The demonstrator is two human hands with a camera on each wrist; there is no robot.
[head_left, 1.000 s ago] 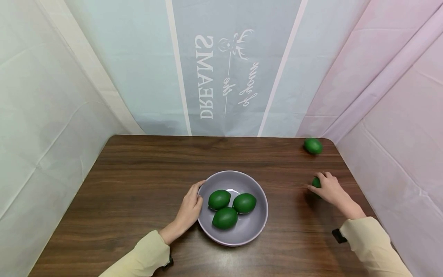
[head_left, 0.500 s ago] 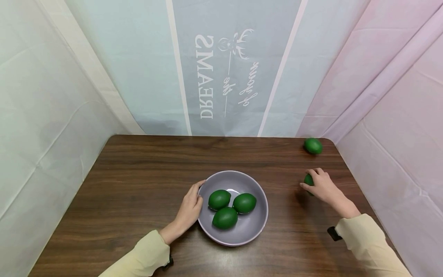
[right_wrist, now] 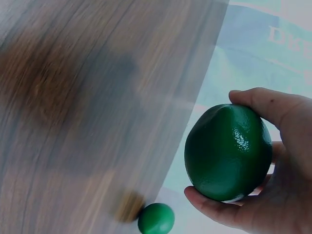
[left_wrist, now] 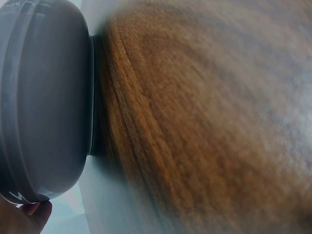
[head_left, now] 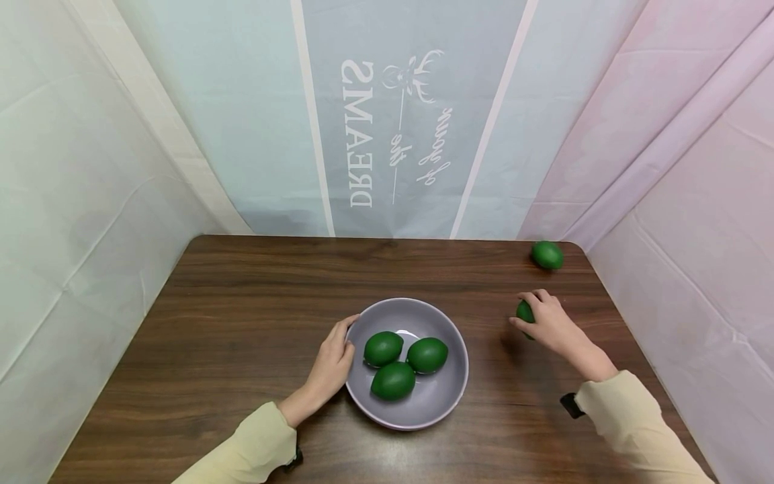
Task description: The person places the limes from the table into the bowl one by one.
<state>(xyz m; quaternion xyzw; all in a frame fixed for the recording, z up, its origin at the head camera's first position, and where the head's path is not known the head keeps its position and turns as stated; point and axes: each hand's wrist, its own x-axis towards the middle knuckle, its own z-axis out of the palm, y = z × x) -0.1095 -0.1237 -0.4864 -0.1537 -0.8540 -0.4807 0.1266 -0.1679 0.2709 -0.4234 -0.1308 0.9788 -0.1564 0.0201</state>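
A grey bowl [head_left: 441,396] stands on the table with three green limes [head_left: 393,381] inside it. My left hand [head_left: 331,363] holds the bowl at its left side; in the left wrist view the fingertips [left_wrist: 41,214] touch its rim. To the right of the bowl, my right hand [head_left: 553,327] grips another lime [right_wrist: 228,152] between thumb and fingers, raised off the wood. Beyond that hand, a loose lime [head_left: 547,255] lies near the table's far right corner; the right wrist view catches this lime [right_wrist: 156,218] too, low in the frame.
The dark wooden table [head_left: 254,296] ends at a printed cloth [head_left: 411,134] hung behind it. Pale cloth walls [head_left: 695,255] close in the left and right sides. Table surface lies between the bowl and the right hand.
My right hand has moved left toward the bowl, carrying the lime with it. The left hand, the bowl and the other limes have stayed where they were.
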